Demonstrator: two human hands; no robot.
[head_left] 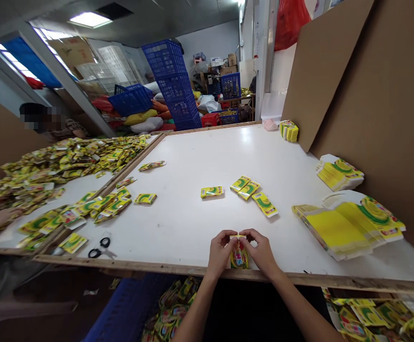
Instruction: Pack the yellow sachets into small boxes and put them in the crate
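Observation:
Near the front edge of the white table, both my hands pinch the far end of a small yellow and green crayon box. My left hand grips it from the left, thumb and fingers bent together. From the other side my right hand closes on the same end, the two hands almost touching. The fingertips cover the box's end, so its flap is partly hidden. Beyond my hands lie a single box, a pair of boxes side by side and another box at a slant.
Flat carton stacks lie at right beside a cardboard sheet. Black-handled scissors rest front left. A wooden strip separates a heap of packets, where another person sits. A blue crate stands below the edge.

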